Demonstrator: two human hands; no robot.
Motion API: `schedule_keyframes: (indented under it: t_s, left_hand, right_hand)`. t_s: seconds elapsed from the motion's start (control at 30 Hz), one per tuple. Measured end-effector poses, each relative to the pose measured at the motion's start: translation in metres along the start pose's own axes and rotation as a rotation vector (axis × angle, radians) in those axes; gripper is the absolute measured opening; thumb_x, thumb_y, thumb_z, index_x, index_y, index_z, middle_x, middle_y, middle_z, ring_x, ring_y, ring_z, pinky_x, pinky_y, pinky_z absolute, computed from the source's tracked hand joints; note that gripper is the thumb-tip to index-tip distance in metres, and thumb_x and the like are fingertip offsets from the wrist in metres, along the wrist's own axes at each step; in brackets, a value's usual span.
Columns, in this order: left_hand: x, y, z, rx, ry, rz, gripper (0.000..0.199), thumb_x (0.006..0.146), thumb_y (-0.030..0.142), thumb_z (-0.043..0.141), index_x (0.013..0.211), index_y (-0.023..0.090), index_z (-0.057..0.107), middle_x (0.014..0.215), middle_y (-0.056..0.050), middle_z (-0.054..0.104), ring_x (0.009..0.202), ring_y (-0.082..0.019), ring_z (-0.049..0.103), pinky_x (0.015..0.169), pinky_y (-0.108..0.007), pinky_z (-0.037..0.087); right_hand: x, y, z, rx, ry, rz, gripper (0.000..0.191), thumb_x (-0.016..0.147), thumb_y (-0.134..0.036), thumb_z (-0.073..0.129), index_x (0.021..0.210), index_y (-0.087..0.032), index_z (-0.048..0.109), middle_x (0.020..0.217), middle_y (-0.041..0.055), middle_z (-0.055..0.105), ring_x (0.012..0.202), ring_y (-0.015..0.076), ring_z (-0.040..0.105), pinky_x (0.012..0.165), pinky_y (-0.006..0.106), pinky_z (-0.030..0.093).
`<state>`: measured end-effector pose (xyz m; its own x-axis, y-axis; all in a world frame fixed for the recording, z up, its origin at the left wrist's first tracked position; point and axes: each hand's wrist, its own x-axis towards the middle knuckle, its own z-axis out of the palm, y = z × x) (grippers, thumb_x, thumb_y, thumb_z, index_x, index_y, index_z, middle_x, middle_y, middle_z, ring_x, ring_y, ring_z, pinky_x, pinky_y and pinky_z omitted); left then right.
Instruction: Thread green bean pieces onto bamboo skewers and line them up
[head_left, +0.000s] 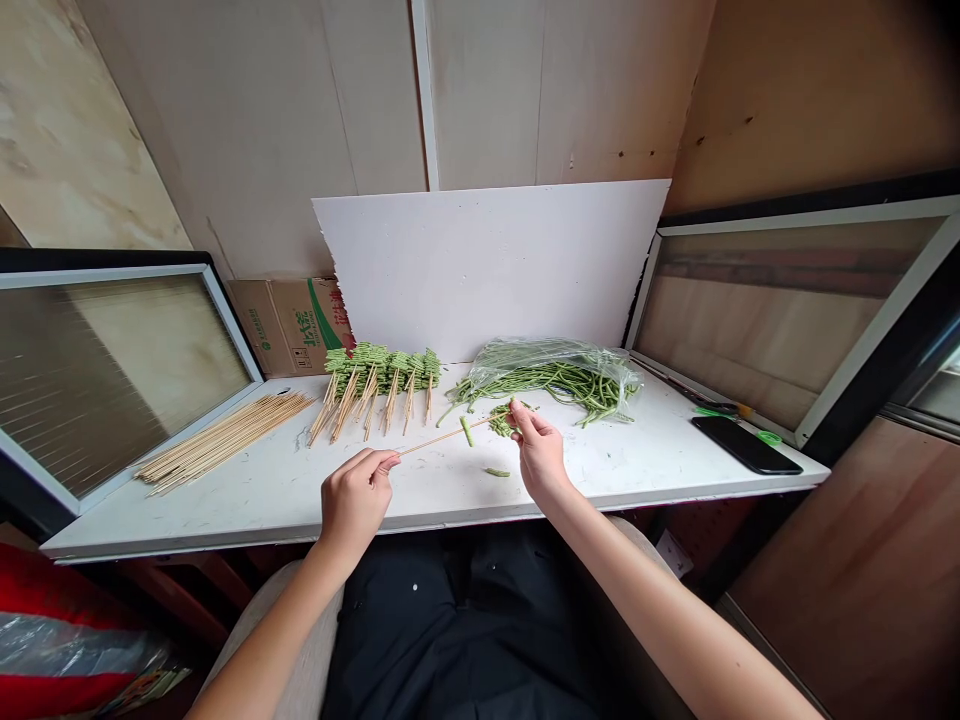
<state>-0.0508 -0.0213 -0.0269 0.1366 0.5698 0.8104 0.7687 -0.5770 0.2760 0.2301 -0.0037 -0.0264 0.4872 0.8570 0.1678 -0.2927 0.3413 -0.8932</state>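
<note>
My left hand (356, 497) is closed in a pinch on the blunt end of a thin bamboo skewer (429, 442), which slants up to the right. One short piece of green bean (466, 431) is threaded crosswise on the skewer. At the far end, my right hand (538, 450) pinches another bit of green bean, mostly hidden by the fingertips. Behind that hand lies a small pile of cut bean pieces (501, 420), partly covered by it. A single loose bean piece (496, 472) rests on the white table (450, 500) between my hands.
Finished bean skewers (382, 370) are stacked at the back, sticks forward. Bare skewers (225, 440) lie at left. A clear plastic bag (555, 360) of long beans sits at back right. A black phone (745, 445) lies at right, near scissors (712, 406). A cardboard box (281, 325) stands behind.
</note>
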Motion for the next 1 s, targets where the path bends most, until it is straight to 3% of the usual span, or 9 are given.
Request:
schedule_keyframes:
  t_s: [0.23,0.4,0.5,0.6,0.7,0.83,0.9,1.0]
  left_hand:
    - [-0.004,0.006,0.002,-0.012,-0.023,0.001,0.022,0.101,0.022,0.06,0.089,0.022,0.078,0.087,-0.002,0.079,0.073,-0.018,0.069,0.068,-0.027,0.046]
    - [-0.005,0.007,0.005,-0.038,-0.061,-0.004,0.023,0.102,0.023,0.058,0.089,0.023,0.078,0.087,-0.002,0.079,0.073,-0.018,0.07,0.067,-0.027,0.046]
    - [-0.004,0.007,0.006,-0.058,-0.078,-0.02,0.024,0.102,0.026,0.058,0.09,0.023,0.078,0.087,-0.002,0.079,0.07,-0.017,0.068,0.068,-0.028,0.046]
    - [-0.001,0.005,0.004,-0.062,-0.081,-0.057,0.022,0.101,0.027,0.06,0.089,0.023,0.078,0.085,-0.002,0.079,0.065,-0.017,0.063,0.069,-0.029,0.046]
    - [0.004,0.0,0.0,-0.045,-0.072,-0.084,0.023,0.1,0.029,0.059,0.089,0.023,0.078,0.085,-0.002,0.079,0.066,-0.018,0.063,0.07,-0.03,0.046]
    - [0.008,-0.006,-0.005,-0.032,-0.065,-0.108,0.023,0.1,0.031,0.059,0.089,0.024,0.078,0.086,-0.002,0.079,0.067,-0.019,0.064,0.071,-0.03,0.047]
    - [0.009,-0.009,-0.006,-0.027,-0.067,-0.116,0.023,0.1,0.032,0.059,0.089,0.024,0.078,0.086,-0.002,0.079,0.068,-0.019,0.064,0.07,-0.03,0.046]
    - [0.01,-0.01,-0.007,-0.013,-0.075,-0.119,0.023,0.1,0.034,0.059,0.09,0.024,0.078,0.085,-0.002,0.078,0.068,-0.02,0.064,0.07,-0.03,0.046]
  right_hand:
    - [-0.028,0.006,0.014,-0.1,-0.097,0.005,0.043,0.075,-0.066,0.084,0.077,-0.023,0.079,0.092,0.0069,0.074,0.097,0.0265,0.062,0.081,0.037,0.046]
    - [-0.04,0.017,0.018,-0.122,-0.16,0.048,0.045,0.076,-0.067,0.083,0.075,-0.022,0.077,0.088,0.0052,0.071,0.09,0.0243,0.06,0.076,0.035,0.046]
    - [-0.032,0.021,0.015,-0.165,-0.202,0.057,0.047,0.076,-0.069,0.082,0.087,-0.023,0.081,0.1,0.0076,0.076,0.095,0.0266,0.063,0.075,0.035,0.048]
    - [-0.013,0.013,0.006,-0.241,-0.309,-0.041,0.051,0.081,-0.071,0.077,0.102,-0.024,0.082,0.125,0.0111,0.076,0.106,0.0298,0.067,0.08,0.038,0.051]
    - [0.011,-0.002,-0.011,-0.454,-0.487,-0.169,0.05,0.091,-0.069,0.065,0.098,-0.023,0.082,0.122,0.0133,0.078,0.104,0.0299,0.07,0.082,0.039,0.053]
    - [0.029,-0.01,-0.033,-1.048,-0.74,-0.287,0.029,0.083,-0.047,0.084,0.097,-0.023,0.085,0.099,0.0109,0.081,0.09,0.0289,0.07,0.077,0.037,0.051]
    - [0.029,-0.006,-0.038,-1.266,-0.804,-0.265,0.018,0.078,-0.034,0.089,0.094,-0.024,0.085,0.093,0.0091,0.081,0.09,0.0294,0.07,0.074,0.035,0.05]
    - [0.026,0.004,-0.039,-1.355,-0.83,-0.259,0.008,0.083,-0.021,0.083,0.088,-0.025,0.085,0.09,0.0075,0.081,0.094,0.0296,0.071,0.073,0.033,0.049]
